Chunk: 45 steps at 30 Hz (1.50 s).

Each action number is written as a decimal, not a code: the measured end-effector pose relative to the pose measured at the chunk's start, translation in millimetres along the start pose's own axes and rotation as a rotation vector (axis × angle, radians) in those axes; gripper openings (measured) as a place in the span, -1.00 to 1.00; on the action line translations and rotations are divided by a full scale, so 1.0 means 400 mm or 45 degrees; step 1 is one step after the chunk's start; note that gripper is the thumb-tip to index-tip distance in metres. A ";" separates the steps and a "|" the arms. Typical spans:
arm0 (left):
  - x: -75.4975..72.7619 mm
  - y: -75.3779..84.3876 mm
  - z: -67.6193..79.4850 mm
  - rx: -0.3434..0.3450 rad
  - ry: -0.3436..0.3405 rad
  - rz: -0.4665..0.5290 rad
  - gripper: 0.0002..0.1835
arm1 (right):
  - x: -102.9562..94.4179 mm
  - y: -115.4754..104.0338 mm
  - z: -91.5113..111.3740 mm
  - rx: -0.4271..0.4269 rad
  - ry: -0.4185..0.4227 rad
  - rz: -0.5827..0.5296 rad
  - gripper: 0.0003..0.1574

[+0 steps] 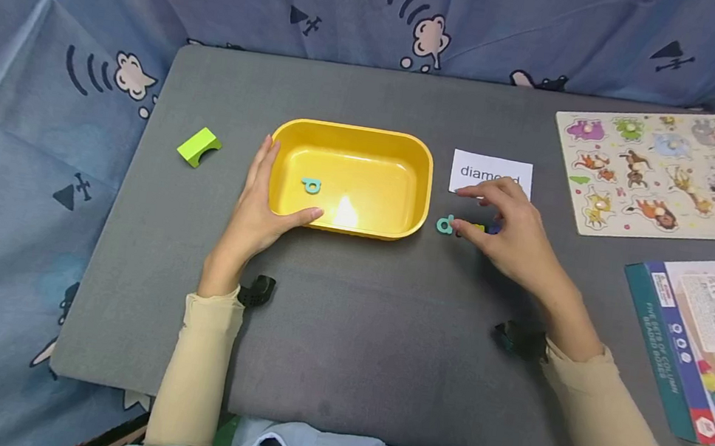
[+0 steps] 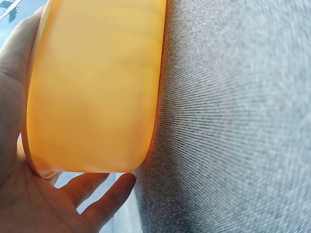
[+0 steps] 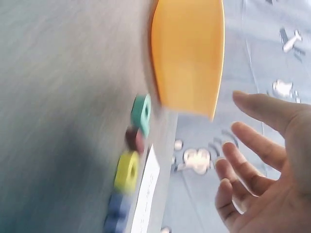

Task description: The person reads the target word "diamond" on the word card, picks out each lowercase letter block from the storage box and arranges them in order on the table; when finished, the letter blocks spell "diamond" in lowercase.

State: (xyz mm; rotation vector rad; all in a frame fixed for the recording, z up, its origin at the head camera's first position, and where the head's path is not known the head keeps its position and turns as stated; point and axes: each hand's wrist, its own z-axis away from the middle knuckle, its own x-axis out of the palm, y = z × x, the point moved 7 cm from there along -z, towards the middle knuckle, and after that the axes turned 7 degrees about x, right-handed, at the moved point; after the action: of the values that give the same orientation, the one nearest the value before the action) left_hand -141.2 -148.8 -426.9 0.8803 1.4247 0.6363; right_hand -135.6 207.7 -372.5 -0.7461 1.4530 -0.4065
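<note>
My left hand [image 1: 257,218] grips the near left corner of a yellow plastic tub [image 1: 409,185], thumb at the front rim and fingers along the left side. In the left wrist view, the fingers [image 2: 114,196] lie against the tub's end. Inside the tub is a teal letter piece [image 1: 311,185]. My right hand [image 1: 517,231] hovers with fingers apart, holding nothing, above a row of letter pieces. These are a teal "d" [image 1: 444,224], a small dark red piece [image 3: 135,140], a yellow piece [image 3: 126,172] and a blue piece [image 3: 117,208]. A white card [image 1: 492,166] printed "diamond" lies behind them, partly covered by that hand.
A green arched block [image 1: 199,147] lies left of the tub on the grey table [image 1: 342,348]. At the right are a wooden animal puzzle board [image 1: 665,171] and a beaded-toy box [image 1: 696,354]. A blue patterned cloth [image 1: 344,6] hangs behind the table.
</note>
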 end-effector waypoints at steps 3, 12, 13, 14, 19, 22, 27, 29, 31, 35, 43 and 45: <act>0.000 0.000 0.000 0.005 0.000 0.004 0.35 | 0.030 -0.039 -0.025 -0.080 -0.024 -0.047 -0.49; -0.003 0.001 -0.004 0.005 0.000 0.010 0.33 | 0.133 -0.133 -0.095 -0.210 -0.186 -0.121 -0.58; -0.003 0.001 -0.004 0.005 -0.001 0.011 0.31 | 0.145 -0.141 -0.102 -0.208 -0.216 -0.133 -0.59; -0.003 0.001 -0.004 0.003 -0.001 0.012 0.30 | 0.157 -0.149 -0.110 -0.203 -0.249 -0.138 -0.60; -0.003 0.002 -0.001 -0.010 -0.006 0.006 0.18 | 0.212 -0.187 -0.147 -0.170 -0.393 -0.132 -0.59; -0.004 0.001 0.000 -0.014 -0.010 -0.004 0.15 | 0.243 -0.209 -0.170 -0.175 -0.441 -0.124 -0.58; -0.004 0.004 0.001 -0.013 -0.016 -0.002 0.16 | 0.296 -0.229 -0.202 -0.157 -0.527 -0.118 -0.56; -0.003 0.004 0.002 -0.017 -0.019 0.001 0.17 | 0.322 -0.228 -0.211 -0.144 -0.570 -0.124 -0.54; -0.002 0.003 0.003 -0.020 -0.022 0.004 0.18 | 0.346 -0.226 -0.219 -0.135 -0.605 -0.131 -0.51; -0.002 0.001 0.003 -0.021 -0.023 0.004 0.19 | 0.380 -0.228 -0.234 -0.138 -0.625 -0.083 -0.47; -0.002 0.003 0.003 -0.017 -0.016 -0.006 0.21 | 0.412 -0.260 -0.248 -0.166 -0.698 0.084 -0.33; -0.002 0.001 0.003 -0.015 -0.018 -0.008 0.22 | 0.418 -0.264 -0.250 -0.171 -0.718 0.112 -0.30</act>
State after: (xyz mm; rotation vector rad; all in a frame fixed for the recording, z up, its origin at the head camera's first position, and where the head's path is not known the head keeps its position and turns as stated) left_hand -140.0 -149.3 -426.2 0.8689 1.4092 0.6319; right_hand -196.0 -0.1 -420.3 -0.8200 0.9801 -0.0195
